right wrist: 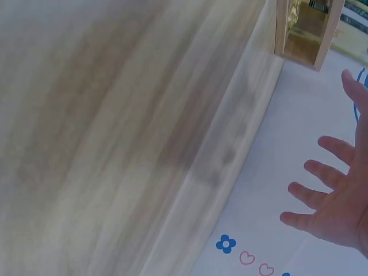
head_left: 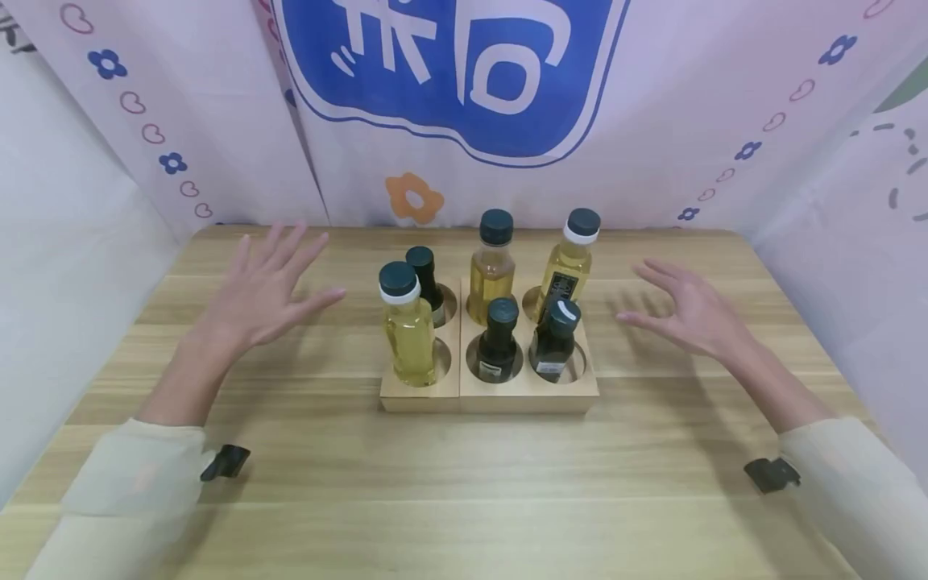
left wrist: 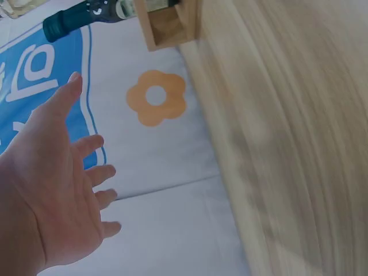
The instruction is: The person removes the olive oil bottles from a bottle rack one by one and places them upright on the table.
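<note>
1. In the head view, the left hand (head_left: 264, 286) is seen raised above the desk (head_left: 464, 483), wide open with fingers spread and nothing held.
2. The right hand (head_left: 685, 310) is likewise seen wide open, fingers spread and pointing inward, with nothing held.
3. Between the two hands, a wooden holder (head_left: 500, 395) with round holes is placed near the middle of the desk, closer to the far edge than to the near edge.
4. Six bottles are stood upright in the holder: a tall yellow bottle (head_left: 408, 326) at the near left, a small dark bottle (head_left: 425, 282) behind it, two dark bottles (head_left: 498, 342) in the near holes, and two amber bottles (head_left: 493, 266) in the far holes.
5. Bare desk is seen on both sides of the holder, and a wide bare strip runs along the near edge.
6. The left wrist view shows what the head view does not: the palm of the left hand (left wrist: 54, 195) from below, with a corner of the holder (left wrist: 169, 26) and a dark bottle cap (left wrist: 57, 26) at the top.
7. The right wrist view gives the right hand (right wrist: 339, 195) beside the desk's far edge, against the printed backdrop (right wrist: 270, 190); the wood is blurred.
</note>
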`<state>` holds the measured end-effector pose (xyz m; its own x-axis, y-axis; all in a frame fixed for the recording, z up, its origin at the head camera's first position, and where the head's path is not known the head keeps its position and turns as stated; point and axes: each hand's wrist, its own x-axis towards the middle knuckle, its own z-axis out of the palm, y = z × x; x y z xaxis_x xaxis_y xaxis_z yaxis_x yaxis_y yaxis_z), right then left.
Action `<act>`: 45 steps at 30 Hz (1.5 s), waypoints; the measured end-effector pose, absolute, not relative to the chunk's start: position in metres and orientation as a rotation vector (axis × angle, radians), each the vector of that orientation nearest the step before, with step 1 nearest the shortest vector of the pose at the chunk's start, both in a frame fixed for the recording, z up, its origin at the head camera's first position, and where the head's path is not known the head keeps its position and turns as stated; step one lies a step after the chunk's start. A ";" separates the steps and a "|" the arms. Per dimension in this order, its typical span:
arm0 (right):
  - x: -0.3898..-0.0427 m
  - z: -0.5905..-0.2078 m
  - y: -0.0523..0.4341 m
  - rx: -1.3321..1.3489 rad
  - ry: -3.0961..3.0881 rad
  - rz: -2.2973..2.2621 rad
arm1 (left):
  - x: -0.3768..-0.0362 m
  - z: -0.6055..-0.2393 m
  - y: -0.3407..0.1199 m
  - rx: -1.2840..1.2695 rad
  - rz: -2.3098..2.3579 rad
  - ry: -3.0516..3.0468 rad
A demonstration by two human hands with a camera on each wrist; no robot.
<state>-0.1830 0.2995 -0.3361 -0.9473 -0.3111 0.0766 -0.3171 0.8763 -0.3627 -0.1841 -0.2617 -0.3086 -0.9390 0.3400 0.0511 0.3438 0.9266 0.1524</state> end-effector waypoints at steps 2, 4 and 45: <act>-0.178 -0.335 0.297 0.498 -3.018 0.669 | -0.184 -0.306 -0.258 -0.576 -0.315 -3.049; -0.175 -0.334 0.295 0.496 -3.012 0.728 | -0.183 -0.304 -0.254 -0.605 -0.371 -3.032; -0.162 -0.357 0.266 1.023 -2.738 1.341 | -0.163 -0.259 -0.181 -0.940 -1.610 -2.357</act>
